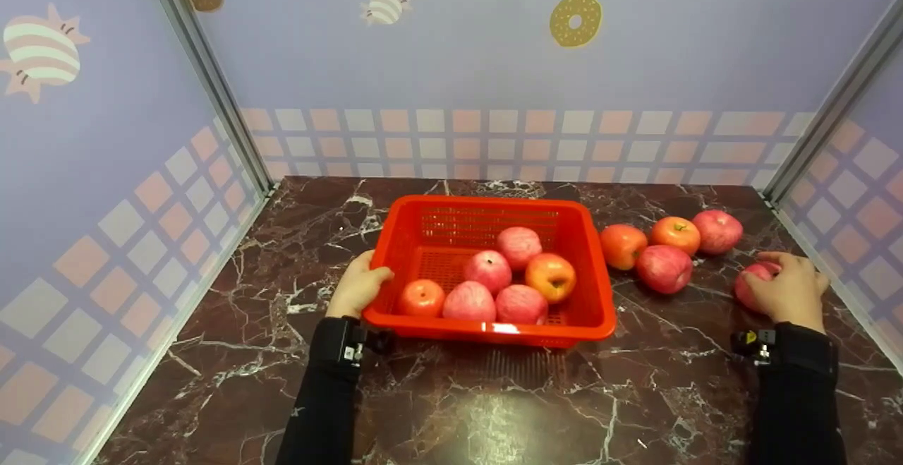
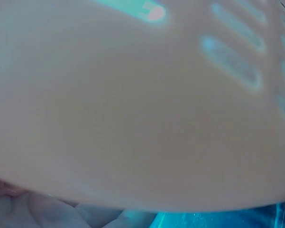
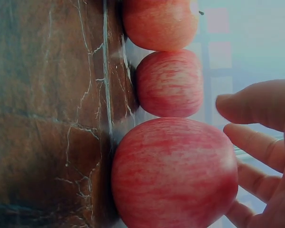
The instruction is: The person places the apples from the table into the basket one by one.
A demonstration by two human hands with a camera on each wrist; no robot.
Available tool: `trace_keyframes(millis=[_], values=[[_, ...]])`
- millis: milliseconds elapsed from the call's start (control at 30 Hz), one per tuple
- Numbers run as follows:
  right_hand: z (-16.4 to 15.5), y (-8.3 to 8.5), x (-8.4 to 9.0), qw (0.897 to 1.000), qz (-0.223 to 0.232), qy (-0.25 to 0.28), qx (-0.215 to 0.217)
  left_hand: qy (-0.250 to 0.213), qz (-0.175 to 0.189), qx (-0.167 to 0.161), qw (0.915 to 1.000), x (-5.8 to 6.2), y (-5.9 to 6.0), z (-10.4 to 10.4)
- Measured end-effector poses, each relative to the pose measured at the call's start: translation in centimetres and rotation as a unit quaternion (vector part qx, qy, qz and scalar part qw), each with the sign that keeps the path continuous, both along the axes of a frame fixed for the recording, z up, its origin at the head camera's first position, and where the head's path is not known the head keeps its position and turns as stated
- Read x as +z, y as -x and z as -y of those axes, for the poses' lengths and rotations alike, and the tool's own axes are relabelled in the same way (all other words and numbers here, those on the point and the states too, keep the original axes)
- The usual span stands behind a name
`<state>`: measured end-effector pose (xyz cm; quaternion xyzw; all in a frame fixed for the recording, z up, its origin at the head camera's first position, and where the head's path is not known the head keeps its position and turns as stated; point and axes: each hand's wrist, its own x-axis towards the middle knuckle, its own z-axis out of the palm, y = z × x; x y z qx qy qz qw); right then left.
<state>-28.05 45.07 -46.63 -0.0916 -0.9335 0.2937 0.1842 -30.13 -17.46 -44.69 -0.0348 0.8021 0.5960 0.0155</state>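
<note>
A red plastic basket [image 1: 490,330] with slotted walls holds several apples, one of them a red apple [image 1: 519,248] toward the back. My left hand [image 1: 358,287] grips its left rim, thumb over the edge. In the left wrist view the basket wall [image 2: 133,118] fills most of the picture, blurred, with part of the hand [image 2: 57,211] below it. On the right, my right hand [image 1: 790,292] is over a red apple [image 1: 749,287]. The right wrist view shows this apple [image 3: 175,173] close up, with the hand's thumb and fingers [image 3: 256,102] spread beside it.
Right of the basket sit an orange-red apple [image 1: 622,246], a red apple [image 1: 664,269], an orange apple [image 1: 675,235] and another red apple [image 1: 717,231]. Patterned walls [image 1: 451,63] enclose the dark marbled table [image 1: 233,352] at the back and sides.
</note>
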Motion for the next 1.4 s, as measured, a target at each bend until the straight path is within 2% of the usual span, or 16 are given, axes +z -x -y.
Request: trace_keyframes(millis=[267,467,700,933,1400], values=[[-0.2,-0.4,0.7,0.992,0.110,0.044,-0.037,0.002,-0.003,-0.001,1.0000,0.1,-0.1,0.0],[-0.5,-0.5,0.3,0.989,0.143,0.034,-0.032,0.005,-0.005,-0.003,1.0000,0.2,-0.1,0.1],[-1.0,-0.5,-0.5,0.990,0.137,0.016,-0.023,-0.007,-0.005,-0.001,1.0000,0.1,-0.1,0.0],[-1.1,-0.7,-0.6,0.992,0.126,0.028,-0.011,0.003,-0.004,0.001,1.0000,0.2,-0.2,-0.1],[-1.0,-0.6,-0.7,0.992,0.119,0.022,-0.026,0.009,-0.003,0.001,1.0000,0.1,-0.1,0.0]])
